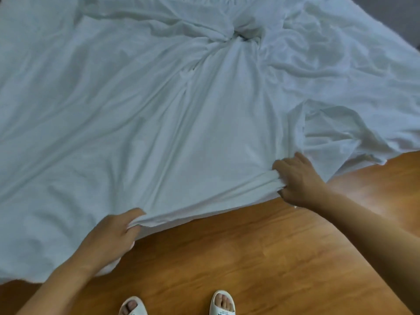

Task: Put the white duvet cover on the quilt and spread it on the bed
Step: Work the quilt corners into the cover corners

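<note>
Bare forearms, no sleeves in view. White open-toed slippers on both feet, small dark print on the straps.

Soft, even daylight fills the scene, with a cool bluish cast on the white duvet cover. Folds throw gentle grey shadows, darkest at the far twisted knot. The wooden floor shows pale glare at right. Wide-angle distortion bends the edges; detail is slightly soft throughout.

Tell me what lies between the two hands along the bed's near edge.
Only the white fabric duvet cover, its gathered hem running from left hand to right hand, head view.
</note>
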